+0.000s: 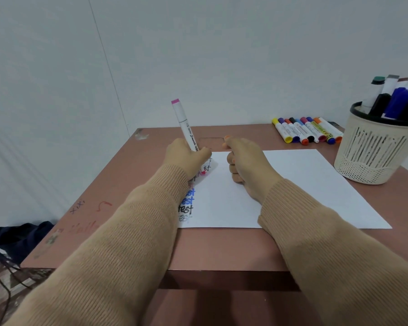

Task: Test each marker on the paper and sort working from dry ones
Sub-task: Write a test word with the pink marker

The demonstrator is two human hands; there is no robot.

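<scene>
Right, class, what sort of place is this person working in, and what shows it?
Probably a study or craft desk indoors: a scribbled-on desk against a bare wall, paper with test marks, a basket of markers, the left hand gripping a pink marker.

A pale grey wall [222,55] is rising beyond the left hand [186,158], a scuffed reddish-brown counter [127,184] is spreading beneath it, and dark cloth [17,236] is lying low to its left.

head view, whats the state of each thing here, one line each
pink marker: tilted, lower end down at the paper, top cap on
left hand: grips the pink marker
right hand: fingers curled, resting on paper; contents hidden
paper: flat, "test" written along left edge
row of markers: lying capped
basket: upright, holds markers
</scene>
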